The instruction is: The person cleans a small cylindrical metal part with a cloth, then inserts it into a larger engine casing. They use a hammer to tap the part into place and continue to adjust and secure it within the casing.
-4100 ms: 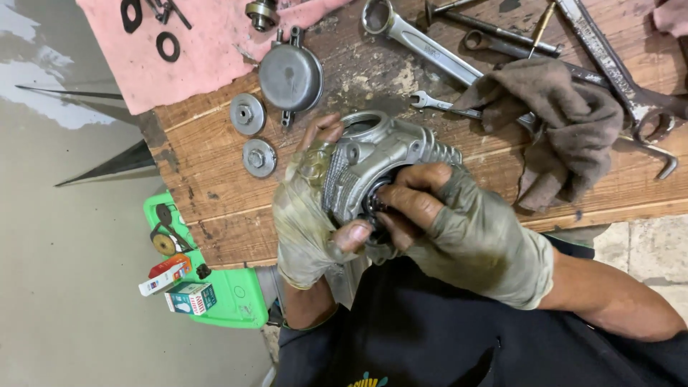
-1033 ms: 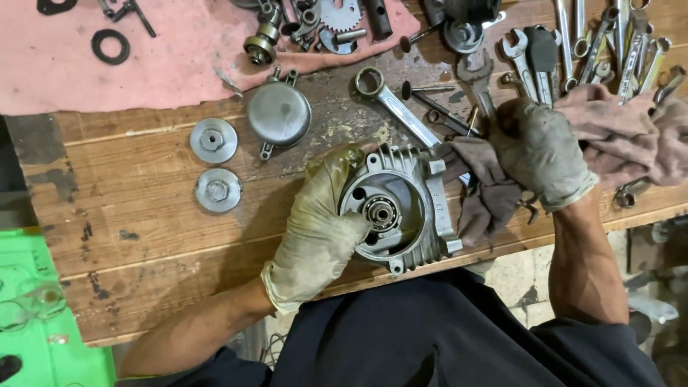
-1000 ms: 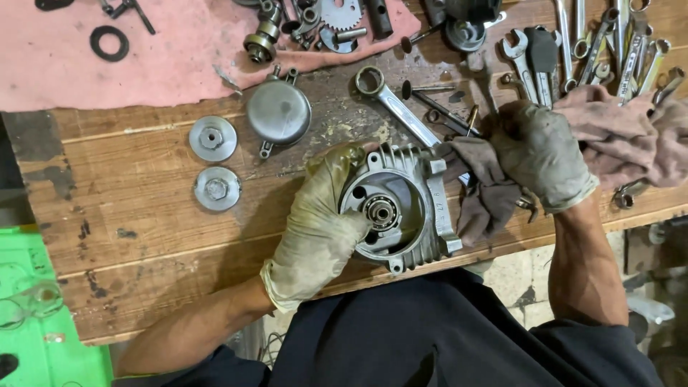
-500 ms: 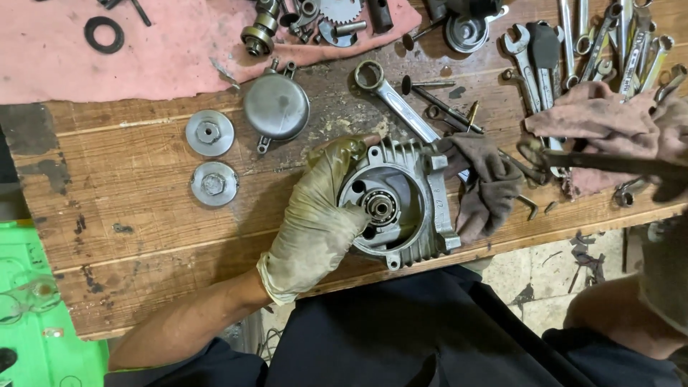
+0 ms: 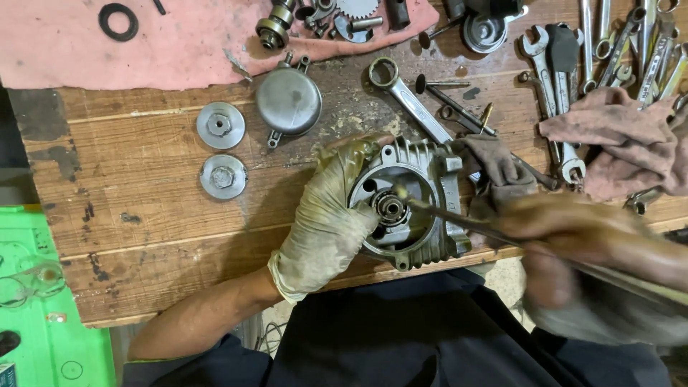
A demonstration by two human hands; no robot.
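Left hand [image 5: 326, 218], gloved, curled partly shut around left rim of finned metal engine casing [image 5: 419, 204] at near edge of wooden table [image 5: 143, 236]. Casing's open round bore faces up, bearing at centre. Right hand [image 5: 566, 229] blurred, closed on thin rod [image 5: 459, 218] lying left-right, tip at bore. Grip detail indistinct. Brown rag [image 5: 502, 168] partly hidden behind casing.

The one camera sits on my head and looks almost straight down at the wooden bench [image 5: 143, 215], close enough that the bench fills most of the view. My torso lies at six o'clock (no second view overlaps it), the pink cloth [image 5: 179, 43] at eleven.
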